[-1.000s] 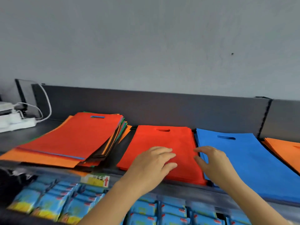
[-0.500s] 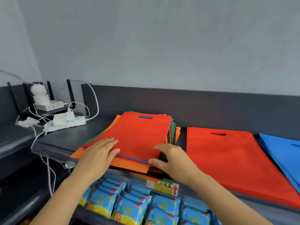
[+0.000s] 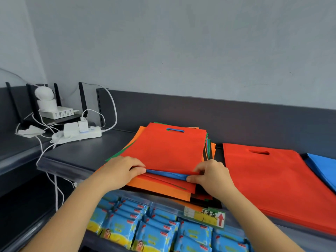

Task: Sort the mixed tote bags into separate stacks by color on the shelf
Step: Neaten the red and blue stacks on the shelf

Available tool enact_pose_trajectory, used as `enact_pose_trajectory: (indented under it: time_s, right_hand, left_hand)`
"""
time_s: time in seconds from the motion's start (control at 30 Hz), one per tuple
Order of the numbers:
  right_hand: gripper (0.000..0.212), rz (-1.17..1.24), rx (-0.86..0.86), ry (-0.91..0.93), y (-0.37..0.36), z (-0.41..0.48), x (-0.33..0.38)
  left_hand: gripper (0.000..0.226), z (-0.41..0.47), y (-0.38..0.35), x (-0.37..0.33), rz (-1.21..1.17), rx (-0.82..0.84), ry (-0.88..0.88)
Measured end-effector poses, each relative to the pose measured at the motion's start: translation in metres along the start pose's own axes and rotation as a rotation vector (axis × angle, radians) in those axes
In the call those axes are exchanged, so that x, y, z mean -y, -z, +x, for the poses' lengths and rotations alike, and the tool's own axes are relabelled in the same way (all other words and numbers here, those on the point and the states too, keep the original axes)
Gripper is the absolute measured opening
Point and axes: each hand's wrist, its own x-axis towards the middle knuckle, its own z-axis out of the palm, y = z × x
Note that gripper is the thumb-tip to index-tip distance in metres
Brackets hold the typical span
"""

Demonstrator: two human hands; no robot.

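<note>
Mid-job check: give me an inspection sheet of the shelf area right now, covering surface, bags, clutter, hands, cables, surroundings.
Surface: dark shelf, bare at left.
Job's things: mixed stack with red top bag over a blue bag; sorted red stack to its right; blue stack at far right.
Clutter: price label on the shelf edge.
Hands: left hand and right hand pinch the top bag's near edge, lifting it.
Cables: white cables trail from power strip.
Surroundings: router, grey wall, blue packets below.
</note>
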Motion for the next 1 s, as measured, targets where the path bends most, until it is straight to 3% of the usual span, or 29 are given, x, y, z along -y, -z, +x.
enact_pose_trajectory:
  time_s: [0.23, 0.37, 0.43, 0.57, 0.67, 0.73, 0.87, 0.93, 1.0]
  right_hand:
    - [0.025, 0.117, -0.005, -0.108, -0.002, 0.006, -0.001]
    - [0.039, 0.732, 0.034, -0.258, 0.007, 0.012, 0.002]
    - [0.029, 0.862, 0.001, -0.261, 0.014, 0.015, 0.003]
    - [0.010, 0.572, -0.226, -0.058, 0.041, 0.022, -0.011]
    - [0.009, 0.523, -0.335, 0.030, 0.070, 0.013, -0.034]
    - [0.014, 0.557, -0.382, 0.020, 0.085, 0.001, -0.054]
    - [0.055, 0.587, -0.474, -0.147, 0.102, -0.023, -0.098]
    - [0.048, 0.676, -0.494, -0.248, 0.114, -0.036, -0.120]
    - [0.029, 0.604, -0.491, -0.323, 0.124, -0.049, -0.144]
  left_hand:
    - [0.031, 0.009, 0.017, 0.006, 0.067, 0.185, -0.059]
    - [0.023, 0.009, 0.022, 0.001, 0.109, 0.153, -0.101]
    - [0.028, 0.006, 0.018, 0.000, 0.126, 0.047, -0.094]
    - [0.022, -0.004, 0.007, -0.015, 0.153, -0.257, -0.063]
    - [0.026, -0.007, -0.001, -0.047, 0.019, -0.445, -0.164]
    - [0.036, -0.006, -0.009, -0.076, -0.081, -0.449, -0.221]
    - [0.040, 0.001, -0.040, -0.138, -0.115, -0.392, -0.318]
    - [0.038, 0.005, -0.057, -0.168, -0.093, -0.359, -0.374]
    - [0.037, 0.011, -0.074, -0.193, -0.058, -0.302, -0.421]
